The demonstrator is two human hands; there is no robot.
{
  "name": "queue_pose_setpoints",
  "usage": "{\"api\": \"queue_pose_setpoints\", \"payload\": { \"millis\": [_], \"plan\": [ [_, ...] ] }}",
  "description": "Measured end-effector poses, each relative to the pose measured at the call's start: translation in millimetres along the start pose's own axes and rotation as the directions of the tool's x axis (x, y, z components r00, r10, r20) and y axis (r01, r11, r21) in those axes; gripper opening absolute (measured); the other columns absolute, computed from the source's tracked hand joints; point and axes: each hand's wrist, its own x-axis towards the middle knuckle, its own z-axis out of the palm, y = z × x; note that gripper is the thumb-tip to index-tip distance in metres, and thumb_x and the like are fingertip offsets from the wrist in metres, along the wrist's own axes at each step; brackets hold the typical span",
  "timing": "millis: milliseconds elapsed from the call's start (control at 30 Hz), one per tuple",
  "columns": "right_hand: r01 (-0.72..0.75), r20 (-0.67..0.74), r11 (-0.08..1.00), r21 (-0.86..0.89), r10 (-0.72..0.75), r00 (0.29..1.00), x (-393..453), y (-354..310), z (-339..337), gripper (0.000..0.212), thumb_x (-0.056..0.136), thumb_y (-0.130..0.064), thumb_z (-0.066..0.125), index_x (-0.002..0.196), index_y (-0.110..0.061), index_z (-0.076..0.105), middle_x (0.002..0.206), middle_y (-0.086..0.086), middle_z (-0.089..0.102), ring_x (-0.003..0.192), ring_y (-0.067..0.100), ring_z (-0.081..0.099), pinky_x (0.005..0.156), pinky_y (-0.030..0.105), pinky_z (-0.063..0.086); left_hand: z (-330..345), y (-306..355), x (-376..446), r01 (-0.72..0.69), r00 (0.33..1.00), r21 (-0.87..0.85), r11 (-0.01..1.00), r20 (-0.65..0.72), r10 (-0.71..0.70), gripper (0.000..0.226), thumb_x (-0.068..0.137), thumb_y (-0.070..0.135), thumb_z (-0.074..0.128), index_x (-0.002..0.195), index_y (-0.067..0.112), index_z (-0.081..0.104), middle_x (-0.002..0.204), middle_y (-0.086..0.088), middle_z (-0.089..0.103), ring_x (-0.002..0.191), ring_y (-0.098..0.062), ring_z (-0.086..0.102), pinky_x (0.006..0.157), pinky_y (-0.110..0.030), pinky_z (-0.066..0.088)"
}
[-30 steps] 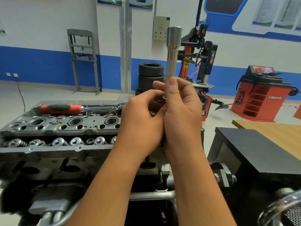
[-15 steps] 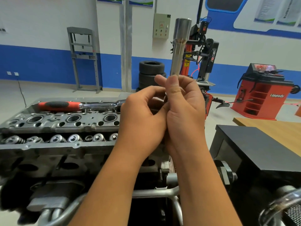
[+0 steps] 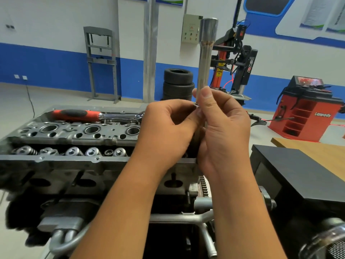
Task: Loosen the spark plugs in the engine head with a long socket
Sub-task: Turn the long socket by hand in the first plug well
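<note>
Both hands' grip closed round long socket [image 3: 205,58] base, shaft upright above right hand [image 3: 224,128], left hand [image 3: 168,131]

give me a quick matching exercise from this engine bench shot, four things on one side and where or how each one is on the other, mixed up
Things:
1. long socket
2. ratchet
3. stacked tyres
4. red cabinet

Places or states:
A. lying along the far edge of the engine head
B. on the floor by the blue wall
C. held upright in both hands
D. far right, standing on the floor

Pairs: 1-C, 2-A, 3-B, 4-D
</note>
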Motion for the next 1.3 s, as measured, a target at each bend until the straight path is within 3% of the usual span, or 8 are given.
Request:
{"api": "queue_pose_setpoints", "payload": {
  "millis": [133, 333, 433, 633, 833, 1000, 1133, 1300],
  "plan": [
    [-0.001, 0.017, 0.999, -0.035, 0.002, 1.000, 1, 1, 0, 0.033, 0.075, -0.035, 0.078, 0.093, -0.008, 0.072, 0.088, 0.006, 0.075, 0.085, 0.023, 0.071, 0.087, 0.049, 0.061, -5, 1, -1, 0.060, 0.989, -0.060, 0.996, 0.140, -0.052, 0.026, 0.107, 0.016, 0.055, 0.117, 0.027, 0.077, 0.109, 0.003, 0.079, 0.109, -0.017, 0.074, 0.096, -0.045, 0.061],
    [-0.032, 0.001, 0.999, 0.016, 0.032, 0.999, 2, 2, 1, 0.023, 0.098, -0.029, 0.065, 0.089, -0.009, 0.073, 0.090, 0.011, 0.075, 0.091, 0.032, 0.071, 0.092, 0.056, 0.060, 0, 1, -1, 0.056, 0.998, -0.019, 0.998, 0.014, -0.056, 0.020, 0.098, 0.010, 0.070, 0.115, 0.020, 0.077, 0.102, 0.006, 0.080, 0.098, -0.007, 0.075, 0.092, -0.040, 0.063],
    [-0.032, -0.008, 0.998, 0.048, 0.033, 0.999, 0, -1, 2, 0.023, 0.078, -0.035, 0.076, 0.087, -0.014, 0.071, 0.089, 0.008, 0.074, 0.090, 0.027, 0.070, 0.096, 0.064, 0.056, -1, -1, 0, 0.040, 0.999, 0.000, 0.999, 0.013, -0.040, 0.019, 0.094, 0.015, 0.076, 0.112, 0.018, 0.078, 0.099, 0.007, 0.080, 0.095, -0.006, 0.076, 0.091, -0.038, 0.063],
    [0.025, -0.040, 1.000, 0.018, -0.024, 0.999, -1, -1, 0, 0.031, 0.078, -0.038, 0.073, 0.089, -0.009, 0.072, 0.084, 0.003, 0.074, 0.082, 0.018, 0.070, 0.079, 0.038, 0.063, 2, 2, 0, 0.029, 0.989, 0.028, 0.999, 0.144, -0.033, 0.025, 0.108, 0.022, 0.055, 0.121, 0.025, 0.076, 0.108, 0.005, 0.079, 0.107, -0.014, 0.073, 0.095, -0.044, 0.061],
    [-0.046, -0.008, 0.991, 0.122, 0.048, 0.999, 1, 0, 1, 0.022, 0.091, -0.031, 0.072, 0.075, -0.018, 0.077, 0.084, 0.011, 0.074, 0.083, 0.030, 0.069, 0.088, 0.072, 0.054, 4, 1, 0, -0.003, 0.999, 0.019, 1.000, 0.034, 0.003, 0.015, 0.096, 0.018, 0.074, 0.109, 0.023, 0.078, 0.097, 0.011, 0.080, 0.090, -0.001, 0.075, 0.079, -0.015, 0.058],
    [0.001, 0.026, 0.994, 0.107, -0.004, 1.000, -1, 0, -1, 0.021, 0.073, -0.038, 0.079, 0.080, -0.020, 0.071, 0.090, 0.012, 0.077, 0.088, 0.034, 0.071, 0.089, 0.073, 0.054, 2, 2, -1, 0.019, 0.997, 0.003, 1.000, 0.073, -0.019, 0.017, 0.097, 0.023, 0.072, 0.112, 0.023, 0.079, 0.097, 0.008, 0.080, 0.091, -0.004, 0.076, 0.076, -0.020, 0.060],
    [0.030, -0.008, 1.000, -0.003, -0.030, 1.000, 1, 1, 3, 0.034, 0.081, -0.046, 0.067, 0.084, -0.013, 0.076, 0.086, 0.002, 0.075, 0.084, 0.023, 0.068, 0.086, 0.051, 0.060, 1, 4, -1, 0.104, 0.980, -0.048, 0.993, 0.174, -0.094, 0.024, 0.108, 0.026, 0.054, 0.115, 0.027, 0.077, 0.102, 0.001, 0.079, 0.099, -0.018, 0.076, 0.086, -0.042, 0.064],
    [0.008, -0.009, 0.999, 0.036, -0.008, 1.000, 1, 2, 3, 0.030, 0.078, -0.047, 0.069, 0.089, -0.019, 0.071, 0.092, 0.011, 0.078, 0.093, 0.030, 0.074, 0.091, 0.062, 0.059, 6, 4, 1, 0.059, 0.995, 0.028, 0.998, 0.078, -0.061, 0.015, 0.103, 0.024, 0.064, 0.109, 0.029, 0.076, 0.097, 0.011, 0.079, 0.092, -0.002, 0.074, 0.079, -0.020, 0.060]
  ]
}}
